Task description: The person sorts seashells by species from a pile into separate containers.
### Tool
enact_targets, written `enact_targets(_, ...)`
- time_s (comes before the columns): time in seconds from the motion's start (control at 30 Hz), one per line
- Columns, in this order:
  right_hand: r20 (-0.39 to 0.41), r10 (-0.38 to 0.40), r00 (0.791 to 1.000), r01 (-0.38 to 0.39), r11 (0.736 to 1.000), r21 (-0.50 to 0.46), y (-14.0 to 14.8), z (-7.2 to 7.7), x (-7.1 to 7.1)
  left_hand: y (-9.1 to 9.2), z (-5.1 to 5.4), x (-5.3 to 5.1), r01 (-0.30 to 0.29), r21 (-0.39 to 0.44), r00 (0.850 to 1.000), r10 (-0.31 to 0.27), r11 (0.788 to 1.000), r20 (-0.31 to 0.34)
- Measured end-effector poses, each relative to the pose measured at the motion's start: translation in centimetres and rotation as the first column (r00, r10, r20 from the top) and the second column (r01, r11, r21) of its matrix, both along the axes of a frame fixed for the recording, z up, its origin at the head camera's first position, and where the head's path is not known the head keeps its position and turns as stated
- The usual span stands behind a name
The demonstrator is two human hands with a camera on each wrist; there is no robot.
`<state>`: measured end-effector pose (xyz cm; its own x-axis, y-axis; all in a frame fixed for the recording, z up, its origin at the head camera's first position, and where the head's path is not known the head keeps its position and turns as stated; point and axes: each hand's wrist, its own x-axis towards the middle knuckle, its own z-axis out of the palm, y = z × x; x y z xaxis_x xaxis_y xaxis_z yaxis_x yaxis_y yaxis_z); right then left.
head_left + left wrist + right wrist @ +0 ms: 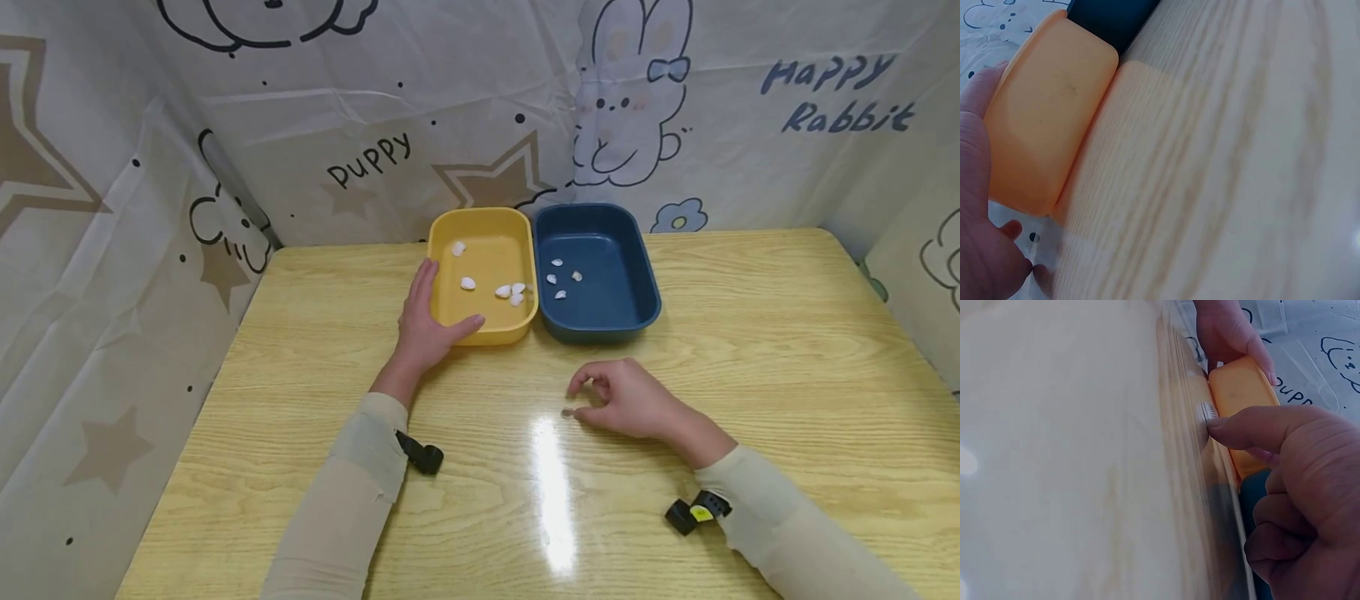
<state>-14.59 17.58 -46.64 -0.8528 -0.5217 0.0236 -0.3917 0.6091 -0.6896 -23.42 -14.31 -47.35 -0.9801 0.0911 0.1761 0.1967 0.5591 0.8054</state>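
Note:
My left hand (426, 333) rests spread on the near left corner of the yellow tub (483, 336), its fingers along the left side and its thumb over the front rim. In the left wrist view the fingers lie against the tub's outer wall (1054, 112). Several white seashells (468, 284) lie inside it. On the table in front of the tubs, the thumb of my right hand (633, 402) touches a small seashell (567, 412). The index finger is bent above, apart from the thumb. Ribs show on that shell (1209, 411) in the right wrist view.
A dark blue tub (600, 325) stands against the yellow tub's right side, with several small shells (577, 276) in its left half. Behind the wooden table (750, 350) hangs a printed cloth (480, 92). A bright reflection runs down the middle of the tabletop.

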Motion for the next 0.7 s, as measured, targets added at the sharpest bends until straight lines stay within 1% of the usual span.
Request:
enact_targets(0.3, -0.033, -0.012, 0.999, 0.012, 1.000, -0.010, -0.5, -0.1, -0.5, 0.0, 0.1, 0.0, -0.002, -0.009, 1.000, 0.002, 1.000, 0.002)
enact_targets(0.43, -0.037, -0.028, 0.999, 0.028, 1.000, 0.003, -0.7, -0.2, -0.9, 0.0, 0.1, 0.0, -0.006, -0.009, 1.000, 0.006, 1.000, 0.001)
enact_targets(0.7, -0.061, -0.024, 0.998, 0.027, 0.999, 0.040, -1.4, -0.3, -1.6, 0.0, 0.1, 0.0, -0.005, 0.001, 1.000, 0.005, 1.000, -0.002)
